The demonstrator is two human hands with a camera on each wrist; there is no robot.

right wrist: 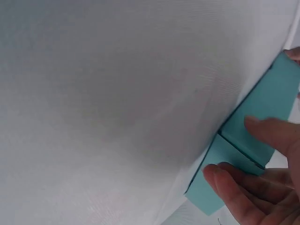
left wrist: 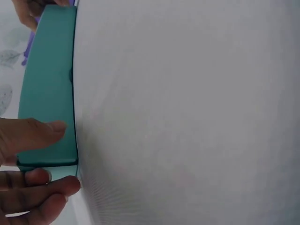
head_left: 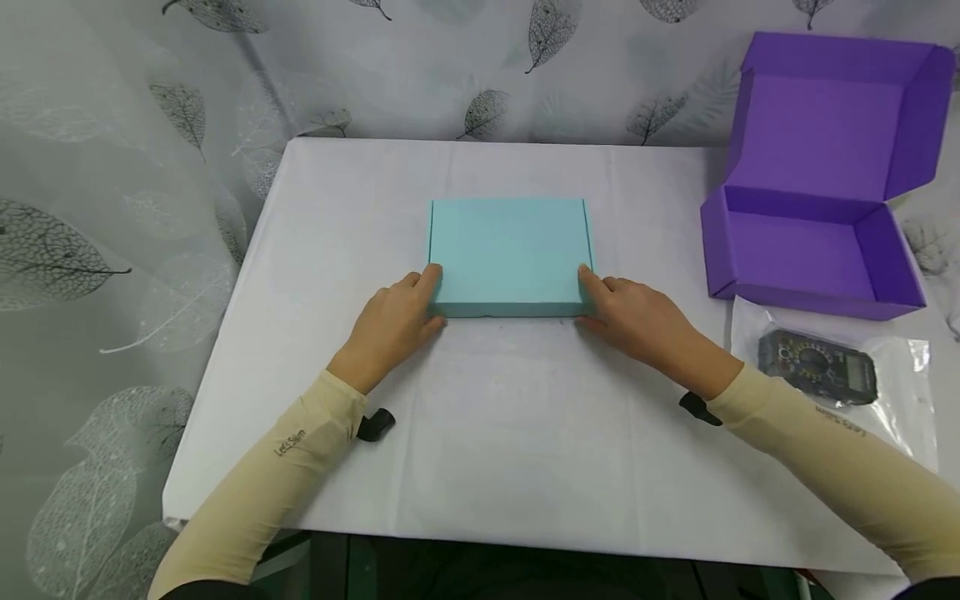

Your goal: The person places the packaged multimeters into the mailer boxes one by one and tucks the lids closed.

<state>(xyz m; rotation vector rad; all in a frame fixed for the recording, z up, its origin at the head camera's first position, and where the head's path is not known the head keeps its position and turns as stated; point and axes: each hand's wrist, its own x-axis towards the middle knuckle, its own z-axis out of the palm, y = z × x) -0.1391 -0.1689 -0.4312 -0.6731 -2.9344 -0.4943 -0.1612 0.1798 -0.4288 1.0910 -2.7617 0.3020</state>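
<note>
A closed, light turquoise cardboard box (head_left: 512, 254) lies flat on the white-covered table. At its front left corner my left hand (head_left: 393, 325) holds it, thumb on the front face and fingers along the left side. My right hand (head_left: 637, 323) grips the opposite front corner in the same way. In the left wrist view, the thumb (left wrist: 57, 126) presses the box's front wall (left wrist: 49, 84) while the other fingers bend round the end. The right wrist view has the thumb on the front wall (right wrist: 262, 105) and fingertips against the side wall (right wrist: 220, 161).
An open purple box (head_left: 795, 250) stands at the back right, lid raised. In front of it lies a black multimeter (head_left: 817, 367) on a clear plastic bag (head_left: 903, 392). Leaf-patterned curtains (head_left: 420, 75) hang behind and left of the table (head_left: 517, 450).
</note>
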